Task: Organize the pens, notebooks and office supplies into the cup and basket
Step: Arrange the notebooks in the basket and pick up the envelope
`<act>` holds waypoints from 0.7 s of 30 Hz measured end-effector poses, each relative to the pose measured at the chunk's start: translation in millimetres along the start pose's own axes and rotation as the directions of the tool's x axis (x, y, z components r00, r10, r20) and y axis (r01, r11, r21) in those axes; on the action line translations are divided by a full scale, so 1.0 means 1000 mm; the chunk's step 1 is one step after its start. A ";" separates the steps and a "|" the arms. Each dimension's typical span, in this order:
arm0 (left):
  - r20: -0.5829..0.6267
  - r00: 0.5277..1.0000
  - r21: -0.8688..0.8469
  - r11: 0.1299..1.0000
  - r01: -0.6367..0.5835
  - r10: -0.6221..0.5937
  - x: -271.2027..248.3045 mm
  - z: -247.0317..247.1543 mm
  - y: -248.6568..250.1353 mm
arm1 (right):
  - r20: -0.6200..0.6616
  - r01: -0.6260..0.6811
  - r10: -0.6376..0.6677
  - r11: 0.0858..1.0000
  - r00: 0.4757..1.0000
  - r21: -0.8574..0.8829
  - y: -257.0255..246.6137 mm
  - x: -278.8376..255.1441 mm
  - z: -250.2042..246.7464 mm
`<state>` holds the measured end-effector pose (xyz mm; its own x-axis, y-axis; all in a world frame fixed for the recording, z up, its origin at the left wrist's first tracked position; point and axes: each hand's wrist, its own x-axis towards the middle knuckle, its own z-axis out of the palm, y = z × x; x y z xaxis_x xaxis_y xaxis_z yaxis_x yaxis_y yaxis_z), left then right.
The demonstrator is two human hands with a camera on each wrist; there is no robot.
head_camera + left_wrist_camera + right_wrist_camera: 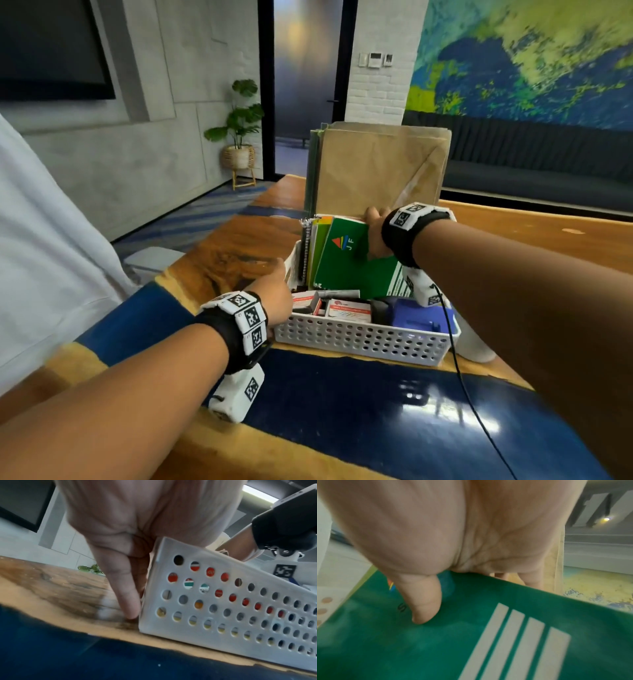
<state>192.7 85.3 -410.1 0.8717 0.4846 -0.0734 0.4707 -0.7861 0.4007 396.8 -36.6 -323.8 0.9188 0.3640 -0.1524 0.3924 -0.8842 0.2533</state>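
Basket point(359, 337) steadied by left hand point(274, 294); right hand point(375, 236) grips green notebook point(346, 263).

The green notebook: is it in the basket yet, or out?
Partly in. The green notebook leans tilted inside the white basket, top edge gripped by the right hand.

Head view: left hand point(274, 291) fingers hidden behind basket point(359, 337) corner. Right hand point(375, 236) fingertips concealed behind green notebook point(346, 260). White cup point(474, 346), lower right of basket, mostly occluded by the right forearm. Box labels point(347, 307) inside basket too small to read.
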 end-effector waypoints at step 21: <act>0.030 0.999 -0.062 0.998 -0.014 0.016 0.004 -0.001 0.000 | -0.052 0.166 -0.158 0.954 0.986 0.250 0.049 -0.088 -0.009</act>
<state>196.0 87.6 -409.9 0.8830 0.4598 -0.0946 0.4488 -0.7677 0.4574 335.6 -109.2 -289.5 0.8461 0.5142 -0.1404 0.5164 -0.8560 -0.0230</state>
